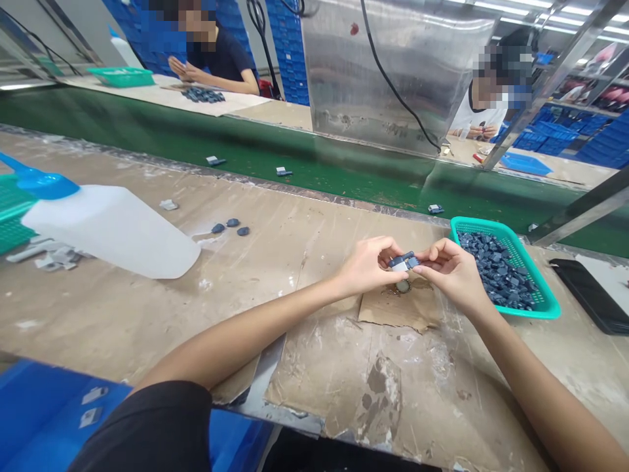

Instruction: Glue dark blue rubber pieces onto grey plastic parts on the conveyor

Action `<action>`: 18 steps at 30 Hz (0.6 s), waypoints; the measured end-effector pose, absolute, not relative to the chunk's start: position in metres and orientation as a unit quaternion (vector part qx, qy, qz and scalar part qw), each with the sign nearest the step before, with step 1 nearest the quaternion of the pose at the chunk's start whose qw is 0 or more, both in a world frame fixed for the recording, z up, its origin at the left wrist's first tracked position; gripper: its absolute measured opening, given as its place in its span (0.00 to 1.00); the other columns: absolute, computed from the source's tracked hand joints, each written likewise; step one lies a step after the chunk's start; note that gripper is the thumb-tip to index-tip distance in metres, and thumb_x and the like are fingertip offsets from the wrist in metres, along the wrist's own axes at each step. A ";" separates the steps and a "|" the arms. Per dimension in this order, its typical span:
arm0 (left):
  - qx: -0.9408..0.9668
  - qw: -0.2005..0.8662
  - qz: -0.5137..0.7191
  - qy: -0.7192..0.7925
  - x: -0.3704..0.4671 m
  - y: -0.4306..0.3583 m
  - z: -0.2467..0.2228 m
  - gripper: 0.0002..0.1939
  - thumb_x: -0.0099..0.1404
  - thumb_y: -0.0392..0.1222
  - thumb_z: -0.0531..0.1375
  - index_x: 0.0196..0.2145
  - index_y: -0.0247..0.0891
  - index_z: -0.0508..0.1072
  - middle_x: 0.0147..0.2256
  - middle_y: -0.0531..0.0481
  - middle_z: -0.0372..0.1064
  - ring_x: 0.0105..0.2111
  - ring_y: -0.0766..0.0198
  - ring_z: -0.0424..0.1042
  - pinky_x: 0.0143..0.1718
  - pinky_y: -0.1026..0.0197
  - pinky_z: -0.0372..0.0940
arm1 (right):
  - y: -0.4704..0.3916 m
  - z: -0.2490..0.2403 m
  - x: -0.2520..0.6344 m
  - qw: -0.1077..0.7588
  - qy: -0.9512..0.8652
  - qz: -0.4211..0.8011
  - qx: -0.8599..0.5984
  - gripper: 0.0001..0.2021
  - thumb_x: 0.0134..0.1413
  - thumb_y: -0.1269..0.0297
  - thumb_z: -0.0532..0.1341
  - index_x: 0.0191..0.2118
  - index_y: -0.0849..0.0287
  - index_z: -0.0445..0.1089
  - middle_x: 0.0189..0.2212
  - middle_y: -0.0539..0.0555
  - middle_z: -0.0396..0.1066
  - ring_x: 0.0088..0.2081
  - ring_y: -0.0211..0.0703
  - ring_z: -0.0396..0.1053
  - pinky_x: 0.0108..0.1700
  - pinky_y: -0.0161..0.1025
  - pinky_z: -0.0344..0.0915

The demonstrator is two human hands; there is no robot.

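Note:
Between both hands, above the worktable, is a small dark-blue and light-grey plastic part (pixel 400 264). My left hand (pixel 369 264) pinches its left end, and my right hand (pixel 455 270) has thumb and forefinger closed on the dark-blue piece at its right end. Just below the fingers sits a round bottle cap (pixel 403 286) with a crimped edge, on a torn cardboard piece (pixel 393 313). A green basket (pixel 548 303) full of small dark-blue pieces (pixel 496 272) stands right of my right hand.
A white squeeze bottle (pixel 118 229) with a blue nozzle lies at left, near several grey parts (pixel 56 255). Three dark pieces (pixel 232 223) lie mid-table. Beyond runs a green conveyor belt (pixel 255 167) carrying small parts. A black phone-like object (pixel 592 295) lies at right. Two people sit opposite.

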State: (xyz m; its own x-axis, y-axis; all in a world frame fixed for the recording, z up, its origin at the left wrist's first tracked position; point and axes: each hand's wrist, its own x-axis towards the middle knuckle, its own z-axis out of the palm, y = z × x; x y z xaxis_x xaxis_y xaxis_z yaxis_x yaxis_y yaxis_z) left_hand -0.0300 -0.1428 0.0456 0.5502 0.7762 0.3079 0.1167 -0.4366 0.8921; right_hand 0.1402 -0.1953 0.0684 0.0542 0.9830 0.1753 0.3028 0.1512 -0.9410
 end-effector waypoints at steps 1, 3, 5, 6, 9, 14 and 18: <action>0.770 0.423 0.376 0.295 -0.030 -0.143 0.046 0.10 0.48 0.37 0.64 0.30 0.34 0.71 0.29 0.52 0.70 0.27 0.69 0.67 0.28 0.68 0.63 | -0.197 0.068 0.139 0.474 -0.595 0.344 -0.550 0.19 0.35 0.55 0.70 0.23 0.56 0.58 0.26 0.52 0.70 0.34 0.47 0.71 0.36 0.41 0.69; 0.781 0.389 0.389 0.296 -0.031 -0.144 0.047 0.09 0.47 0.36 0.64 0.29 0.34 0.71 0.29 0.52 0.70 0.27 0.70 0.67 0.28 0.68 0.62 | -0.201 0.067 0.137 0.470 -0.606 0.314 -0.559 0.16 0.39 0.56 0.68 0.23 0.56 0.59 0.25 0.51 0.69 0.37 0.48 0.71 0.37 0.41 0.68; 0.786 0.367 0.408 0.286 -0.033 -0.145 0.048 0.08 0.47 0.34 0.64 0.29 0.34 0.72 0.29 0.52 0.70 0.27 0.70 0.68 0.29 0.69 0.63 | -0.204 0.068 0.135 0.474 -0.610 0.296 -0.562 0.13 0.42 0.58 0.67 0.23 0.57 0.61 0.24 0.51 0.67 0.39 0.48 0.71 0.39 0.40 0.67; 0.789 0.356 0.418 0.275 -0.033 -0.146 0.049 0.09 0.48 0.34 0.64 0.30 0.34 0.72 0.29 0.52 0.70 0.27 0.70 0.68 0.30 0.69 0.63 | -0.204 0.069 0.135 0.480 -0.607 0.299 -0.559 0.13 0.42 0.59 0.67 0.23 0.57 0.62 0.23 0.50 0.66 0.39 0.48 0.71 0.38 0.39 0.67; 0.806 0.308 0.451 0.228 -0.037 -0.147 0.054 0.10 0.49 0.34 0.64 0.32 0.33 0.74 0.29 0.51 0.71 0.28 0.70 0.68 0.32 0.68 0.63 | -0.202 0.073 0.138 0.495 -0.578 0.381 -0.525 0.14 0.39 0.59 0.69 0.25 0.57 0.63 0.24 0.50 0.67 0.35 0.44 0.70 0.34 0.36 0.67; 0.828 0.259 0.471 0.160 -0.041 -0.154 0.061 0.10 0.53 0.38 0.63 0.35 0.34 0.74 0.31 0.48 0.71 0.30 0.68 0.69 0.32 0.66 0.64 | -0.201 0.078 0.142 0.382 -0.515 0.632 -0.436 0.27 0.39 0.51 0.67 0.45 0.53 0.60 0.34 0.54 0.72 0.38 0.46 0.71 0.42 0.45 0.67; 0.828 0.259 0.469 0.165 -0.041 -0.161 0.065 0.08 0.53 0.37 0.61 0.33 0.37 0.74 0.29 0.49 0.70 0.28 0.69 0.68 0.30 0.67 0.64 | -0.206 0.079 0.140 0.373 -0.501 0.666 -0.408 0.30 0.36 0.51 0.69 0.46 0.53 0.59 0.33 0.54 0.73 0.40 0.49 0.72 0.45 0.47 0.65</action>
